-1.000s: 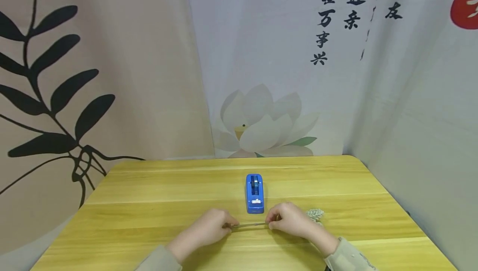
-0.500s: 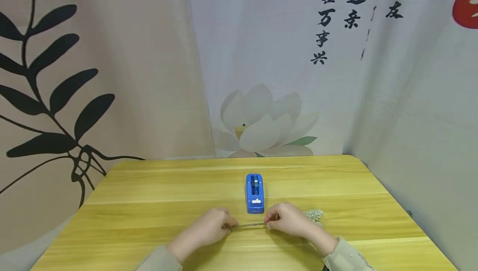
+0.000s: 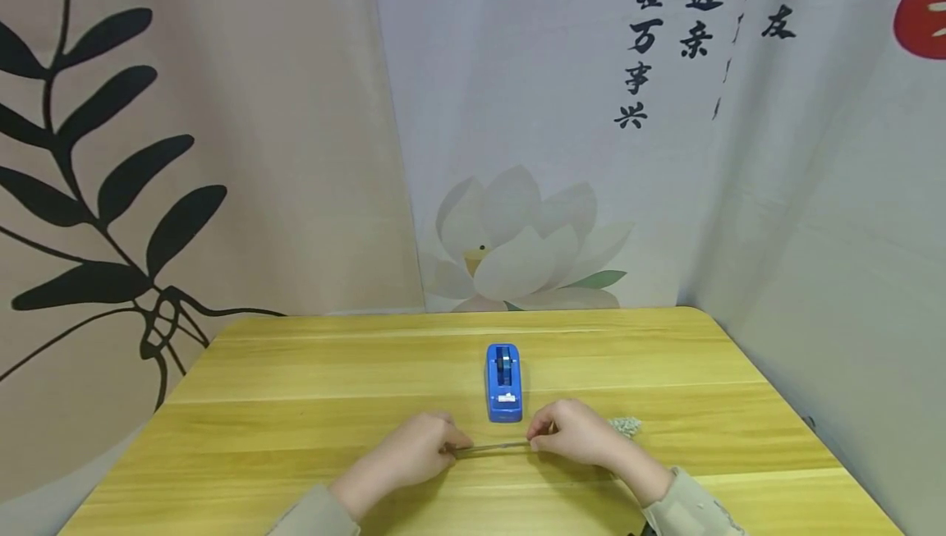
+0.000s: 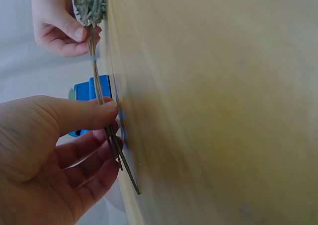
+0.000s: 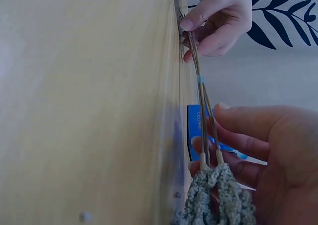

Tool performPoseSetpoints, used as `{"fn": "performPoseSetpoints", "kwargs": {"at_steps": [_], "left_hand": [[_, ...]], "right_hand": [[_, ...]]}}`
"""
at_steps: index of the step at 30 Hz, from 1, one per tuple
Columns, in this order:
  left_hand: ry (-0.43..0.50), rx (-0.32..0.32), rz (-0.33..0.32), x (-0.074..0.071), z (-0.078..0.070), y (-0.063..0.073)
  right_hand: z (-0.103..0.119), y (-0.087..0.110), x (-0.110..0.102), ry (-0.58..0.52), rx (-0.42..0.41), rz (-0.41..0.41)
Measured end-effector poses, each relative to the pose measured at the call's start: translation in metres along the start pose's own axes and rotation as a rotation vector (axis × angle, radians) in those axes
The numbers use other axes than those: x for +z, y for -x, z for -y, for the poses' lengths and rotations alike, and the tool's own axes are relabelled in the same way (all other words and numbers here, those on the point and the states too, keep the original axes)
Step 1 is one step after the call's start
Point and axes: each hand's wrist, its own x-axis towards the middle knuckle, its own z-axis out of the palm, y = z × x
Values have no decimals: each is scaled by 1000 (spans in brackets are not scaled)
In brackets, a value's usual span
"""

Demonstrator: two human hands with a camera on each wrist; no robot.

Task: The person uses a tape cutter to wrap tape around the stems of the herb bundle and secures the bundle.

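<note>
A bunch of dried flowers lies across between my two hands, with thin brown stems (image 3: 491, 446) and crumbly grey-green heads (image 5: 218, 195). My left hand (image 3: 417, 450) pinches the stems near their lower ends, the thumb (image 4: 94, 114) on top and the cut ends sticking out past the fingers. Close below the heads, my right hand (image 3: 572, 433) holds the stems between thumb and fingers. A small pale blue band (image 5: 200, 79) is wrapped round the stems between the hands. In the head view the right hand and wrist partly cover the heads (image 3: 626, 426).
A blue tape dispenser (image 3: 505, 405) stands on the wooden table (image 3: 332, 372) just beyond the hands, nearest the right one. Behind the table's far edge hangs a printed curtain (image 3: 296, 150) with leaves, a lotus and writing.
Both hands stay almost where they were, still holding the stems. The flower heads have turned slightly and show a little less behind the right wrist.
</note>
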Motion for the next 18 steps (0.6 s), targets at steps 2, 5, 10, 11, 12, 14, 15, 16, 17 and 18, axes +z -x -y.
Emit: {"fn": "performPoseSetpoints", "kwargs": {"at_steps": [2, 5, 10, 11, 12, 14, 15, 16, 17, 18], "left_hand": [[-1, 0, 6, 0, 0, 0], [4, -4, 18, 0, 0, -1], [53, -9, 18, -6, 1, -3], [62, -14, 10, -9, 3, -3], [71, -20, 0, -13, 4, -3], [66, -38, -39, -21, 9, -3], [56, -56, -62, -26, 12, -2], [41, -74, -89, -31, 15, -2], [27, -98, -114, -36, 19, -1], [12, -121, -137, -41, 23, 0]], "right_hand": [[0, 0, 0, -7, 1, 0], [-2, -1, -1, -17, 14, 4], [-2, -2, -7, -38, 27, 3], [-1, -3, -9, -34, 24, -4], [-2, -3, -12, -27, 20, -11], [-2, -4, -19, -9, 22, -26], [-3, -4, -24, 9, 23, -36], [-3, -4, -29, 29, 26, -47], [-4, -4, -34, 50, 34, -58], [-6, -4, -40, 70, 44, -69]]}}
